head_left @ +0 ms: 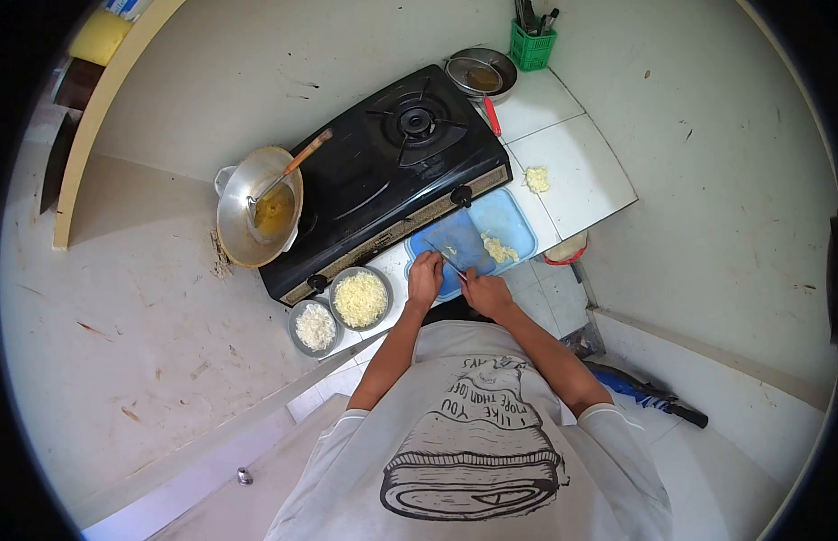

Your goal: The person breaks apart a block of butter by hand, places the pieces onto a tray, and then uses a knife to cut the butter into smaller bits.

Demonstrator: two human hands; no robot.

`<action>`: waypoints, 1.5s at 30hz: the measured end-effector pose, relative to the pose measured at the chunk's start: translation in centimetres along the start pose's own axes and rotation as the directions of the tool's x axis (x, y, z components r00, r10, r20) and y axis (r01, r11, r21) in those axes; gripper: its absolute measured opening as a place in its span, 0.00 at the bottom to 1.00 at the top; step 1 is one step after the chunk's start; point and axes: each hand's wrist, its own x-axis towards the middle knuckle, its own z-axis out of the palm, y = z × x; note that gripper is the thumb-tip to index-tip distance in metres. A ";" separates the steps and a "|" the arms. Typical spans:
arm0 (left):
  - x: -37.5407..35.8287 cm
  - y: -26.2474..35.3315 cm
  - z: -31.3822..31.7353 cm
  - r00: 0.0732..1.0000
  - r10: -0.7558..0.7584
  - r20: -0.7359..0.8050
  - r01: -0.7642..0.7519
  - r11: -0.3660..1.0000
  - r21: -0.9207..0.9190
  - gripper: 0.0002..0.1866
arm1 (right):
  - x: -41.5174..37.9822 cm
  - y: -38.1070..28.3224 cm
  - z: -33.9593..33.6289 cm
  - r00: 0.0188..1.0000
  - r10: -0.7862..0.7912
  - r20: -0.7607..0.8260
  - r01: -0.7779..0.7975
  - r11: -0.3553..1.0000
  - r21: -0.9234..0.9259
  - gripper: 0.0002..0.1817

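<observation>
My right hand [487, 294] is closed round the handle of a knife [447, 259], whose thin blade points up and left over the blue cutting board [459, 230]. On the board's left side, my left hand [426, 279] has its fingers bunched together beside the blade. Whatever is under those fingertips is hidden. A small pale, shredded heap [498, 250] lies to the right of the knife, on the light blue tray [520, 215]. To the left of my left hand stands a bowl of yellowish shreds [360, 299], with a bowl of white shreds [314, 326] next to it.
A black gas stove [365, 180] runs behind the tray. On its left end sits a wok [234, 216] with oil and a wooden-handled utensil [302, 158]. A strainer [477, 77] rests in a pan at the back, near a green basket [532, 47]. Pale scraps [537, 179] lie on the tiles.
</observation>
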 end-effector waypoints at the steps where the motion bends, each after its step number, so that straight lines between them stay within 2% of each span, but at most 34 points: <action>1: 0.0 0.0 0.0 1.000 -0.002 0.001 0.002 1.000 -0.003 0.01 | 0.3 -0.1 0.2 1.000 0.006 0.003 -0.006 1.000 0.005 0.17; 10: 0.0 0.2 -0.1 0.998 -0.065 -0.028 0.062 0.995 -0.073 0.01 | -0.7 0.6 -0.1 0.998 0.029 0.055 -0.030 0.999 0.011 0.18; 22: -0.1 0.0 0.0 0.999 0.003 -0.042 -0.004 1.000 -0.018 0.01 | 0.3 -0.1 0.3 1.000 0.019 0.020 -0.020 1.000 0.016 0.18; 28: 0.0 0.4 -0.3 0.996 -0.086 -0.006 0.086 0.995 -0.047 0.02 | 0.6 0.2 1.2 1.000 0.016 -0.004 -0.016 0.999 0.030 0.18; 32: -0.1 0.2 -0.3 0.997 -0.078 -0.024 0.076 0.993 -0.085 0.04 | -0.4 0.5 0.2 0.999 0.022 0.040 -0.022 1.000 -0.004 0.18; 38: -0.4 -0.2 0.3 0.996 -0.050 -0.068 0.045 0.996 -0.082 0.04 | -0.8 0.5 0.3 1.000 0.015 0.021 -0.014 0.999 -0.036 0.18; 45: -0.4 -0.2 0.2 0.997 -0.048 -0.063 0.045 0.997 -0.059 0.04 | -0.1 -0.1 0.6 0.996 0.057 0.065 -0.057 0.998 0.007 0.19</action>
